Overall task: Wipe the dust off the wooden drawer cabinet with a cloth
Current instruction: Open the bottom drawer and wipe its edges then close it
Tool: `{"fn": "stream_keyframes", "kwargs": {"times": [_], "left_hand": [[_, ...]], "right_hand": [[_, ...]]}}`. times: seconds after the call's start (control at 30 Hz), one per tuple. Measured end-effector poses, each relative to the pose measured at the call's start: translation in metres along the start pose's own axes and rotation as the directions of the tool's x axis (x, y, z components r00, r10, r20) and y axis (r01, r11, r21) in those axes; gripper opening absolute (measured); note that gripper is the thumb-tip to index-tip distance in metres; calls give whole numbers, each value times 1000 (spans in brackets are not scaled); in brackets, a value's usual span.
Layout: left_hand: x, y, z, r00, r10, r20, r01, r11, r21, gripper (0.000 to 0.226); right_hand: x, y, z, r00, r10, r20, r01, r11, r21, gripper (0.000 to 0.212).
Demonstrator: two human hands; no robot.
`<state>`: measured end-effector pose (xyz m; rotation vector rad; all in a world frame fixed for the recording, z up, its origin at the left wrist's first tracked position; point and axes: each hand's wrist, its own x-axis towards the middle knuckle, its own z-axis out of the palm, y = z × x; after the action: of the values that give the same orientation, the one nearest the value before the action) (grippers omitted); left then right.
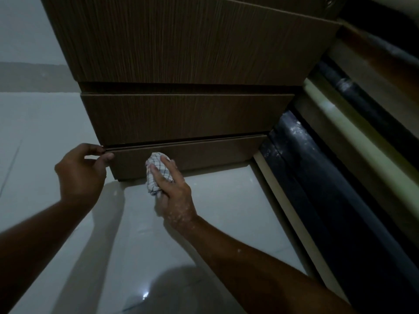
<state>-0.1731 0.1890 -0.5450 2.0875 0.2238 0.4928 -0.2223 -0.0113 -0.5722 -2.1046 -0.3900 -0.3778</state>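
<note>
A brown wooden drawer cabinet (186,55) rises ahead of me, seen from low down, with three drawer fronts stacked. The bottom drawer (204,152) sticks out slightly from the one above it. My right hand (170,189) holds a bunched white checked cloth (154,175) pressed against the bottom drawer's front, near its left half. My left hand (79,173) pinches the top left corner of that bottom drawer with thumb and fingertips.
Glossy white floor tiles (158,245) spread below the cabinet and reflect a light. To the right runs a dark frame with a pale strip (340,177), close against the cabinet's side. A pale wall (22,37) stands at the left.
</note>
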Motion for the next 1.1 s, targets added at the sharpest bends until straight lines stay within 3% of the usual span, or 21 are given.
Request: {"fn": "stream_keyframes", "kwargs": {"times": [0.1, 0.2, 0.27, 0.37, 0.47, 0.6, 0.73, 0.9, 1.03, 1.1], "left_hand": [[-3, -4, 0, 999, 39, -2, -39, 999, -16, 17], [-8, -6, -4, 978, 207, 11, -207, 972, 115, 28], [-10, -13, -6, 945, 302, 129, -321, 931, 173, 46], [-6, -34, -9, 845, 395, 360, -499, 825, 265, 70], [0, -48, -10, 847, 263, 462, -428, 853, 300, 59], [10, -53, -4, 795, 239, 558, -440, 859, 260, 51], [7, -51, 4, 807, 225, 545, -414, 875, 251, 83], [5, -58, 23, 862, 237, 447, -377, 890, 255, 98], [4, -65, 32, 888, 207, 410, -324, 915, 240, 95], [3, -66, 35, 899, 184, 396, -295, 924, 241, 93]], "right_hand": [[3, -1, 10, 995, -33, -97, 36, 999, 28, 51], [6, 3, 22, 975, -171, -138, 174, 985, 9, 46], [11, 6, 29, 956, -285, -70, 283, 959, -38, 48], [28, 15, 40, 887, -438, 148, 459, 872, -171, 52], [48, 29, 54, 795, -500, 342, 603, 707, -370, 47], [62, 45, 63, 797, -402, 451, 604, 534, -591, 58], [64, 63, 58, 775, -413, 479, 630, 452, -631, 61], [54, 94, 46, 841, -407, 357, 530, 484, -696, 62], [44, 129, 38, 905, -411, 110, 352, 577, -737, 115], [40, 136, 30, 936, -352, -20, 229, 652, -723, 127]]}}
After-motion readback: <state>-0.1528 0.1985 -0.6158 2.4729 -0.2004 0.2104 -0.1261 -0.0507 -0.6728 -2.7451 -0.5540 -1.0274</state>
